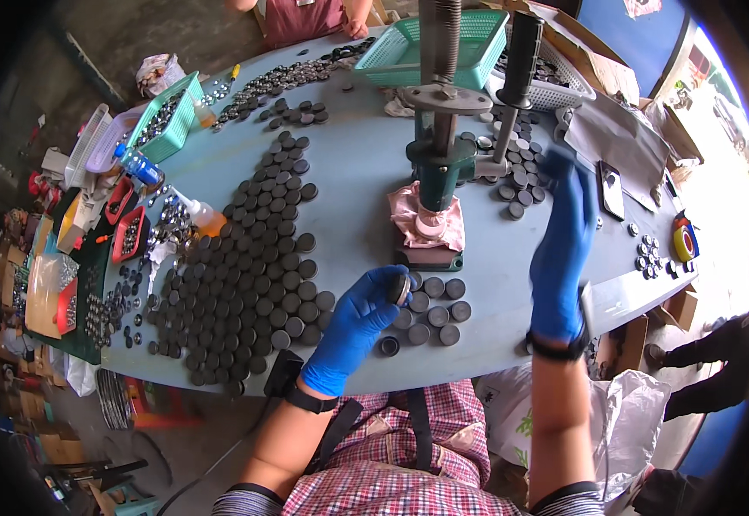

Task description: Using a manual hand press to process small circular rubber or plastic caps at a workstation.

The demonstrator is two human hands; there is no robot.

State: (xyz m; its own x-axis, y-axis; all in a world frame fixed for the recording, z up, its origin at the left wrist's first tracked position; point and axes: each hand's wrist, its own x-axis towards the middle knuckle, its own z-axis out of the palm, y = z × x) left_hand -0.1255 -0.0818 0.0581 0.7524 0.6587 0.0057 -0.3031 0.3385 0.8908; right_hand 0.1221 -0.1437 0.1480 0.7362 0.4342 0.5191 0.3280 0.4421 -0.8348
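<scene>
At frame centre, the blue-gloved left hand [359,325] pinches a small round dark metal cap [402,290], its open face turned right. The gloved right hand [564,249] is raised, open and empty. Upper left on the bench [357,155], a green plastic basket [166,120] holds similar caps.

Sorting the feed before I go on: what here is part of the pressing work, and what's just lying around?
In use: left hand, disc in it, small disc pile, press, right hand at its lever.
Lying about: green basket, bottle, phone, tape.

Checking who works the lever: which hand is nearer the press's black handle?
Right. The right hand is raised just below the black handle; the left hand is low, holding a small disc.
</scene>
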